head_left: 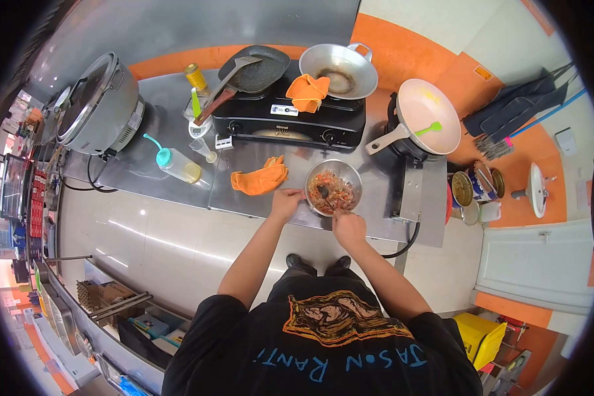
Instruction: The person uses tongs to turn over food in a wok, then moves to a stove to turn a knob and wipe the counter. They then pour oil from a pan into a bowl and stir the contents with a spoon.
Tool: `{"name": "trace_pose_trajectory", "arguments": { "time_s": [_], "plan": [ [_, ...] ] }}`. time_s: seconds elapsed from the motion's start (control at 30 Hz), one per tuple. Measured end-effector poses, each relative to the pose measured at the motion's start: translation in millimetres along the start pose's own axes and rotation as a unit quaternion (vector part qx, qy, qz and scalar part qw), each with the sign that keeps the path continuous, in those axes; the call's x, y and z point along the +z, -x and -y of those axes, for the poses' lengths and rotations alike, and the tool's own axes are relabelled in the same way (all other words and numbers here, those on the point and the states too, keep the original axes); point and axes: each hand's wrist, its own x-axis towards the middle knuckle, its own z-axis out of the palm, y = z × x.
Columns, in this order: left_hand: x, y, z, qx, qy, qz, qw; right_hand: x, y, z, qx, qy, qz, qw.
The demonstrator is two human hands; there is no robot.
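Note:
A round metal bowl [308, 186] stands near the front edge of the steel counter, filled with a chopped, reddish-brown mixture [344, 187]. My left hand [286, 204] pinches the bowl's left rim. In my right hand [348, 226], at the bowl's front edge, is the handle of a dark spoon [323, 191] whose head rests in the mixture. Left of the bowl lies a crumpled orange cloth [260, 177]. Behind the bowl is a black two-burner stove [290, 125].
The stove carries a grey square pan [254, 69], a metal wok [340, 69] and another orange cloth [307, 92]. At right, a cream pan [431, 109] sits on a burner. A squeeze bottle [178, 165] and a large cooker [102, 105] stand left.

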Motion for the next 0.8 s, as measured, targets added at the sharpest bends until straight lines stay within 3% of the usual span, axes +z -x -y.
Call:
{"name": "trace_pose_trajectory", "arguments": {
  "time_s": [0.13,0.37,0.57,0.67,0.8],
  "plan": [
    [3.9,0.4,10.6,-0.070,0.137,-0.015,0.988,-15.9,-3.8,-5.0,0.005,0.016,-0.041,0.999],
    [8.8,5.1,12.7,-0.048,0.083,-0.030,0.995,2.4,4.8,-1.3,-0.009,0.045,0.014,0.999],
    [11.8,0.9,17.7,-0.056,0.071,-0.025,0.996,-43.7,-0.2,-4.9,0.058,0.062,-0.038,0.996],
    [13.2,0.4,20.1,-0.049,0.101,-0.026,0.993,-29.2,4.3,-15.2,0.114,0.074,-0.020,0.990],
    [15.5,2.6,20.6,-0.058,0.125,-0.034,0.990,-10.0,4.8,-0.2,0.181,-0.017,-0.043,0.982]
  ]
}}
